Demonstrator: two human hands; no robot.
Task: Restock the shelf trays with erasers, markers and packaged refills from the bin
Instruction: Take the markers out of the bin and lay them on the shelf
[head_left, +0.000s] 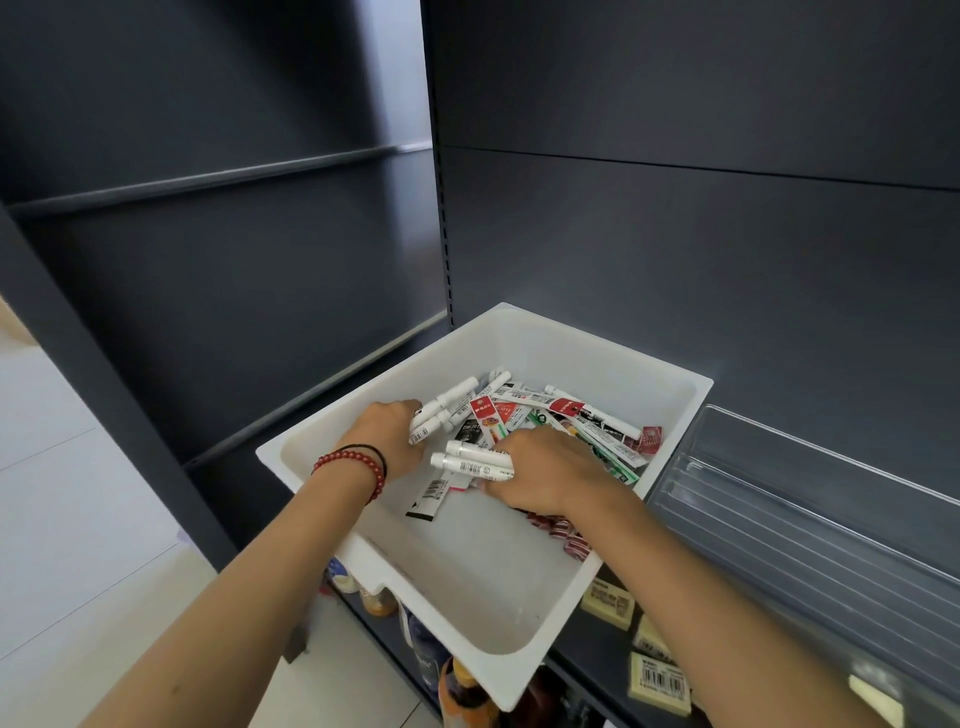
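Closest in, pale cream block erasers lie on the dark shelf beside the bin, with bottles on the level below. Then the big white plastic bin, its near half bare. Both hands are in there working! The left hand, wearing a red bead bracelet, is curled tight round a bunch of white markers. The right hand is clamped on two more white markers. Under that wrist sit small dark red packets, too small to tell what they are.

Good technique here: keep every marker pointing one way, lift straight up so no cap snags the packs, and avoid leaning on the bin's rim.

Further back, flat packaged refills with red and green printing are heaped toward the far corner. To the right waits the clear plastic shelf tray with ribbed lanes, the likely landing spot. Behind it all, dark grey shelving panels.
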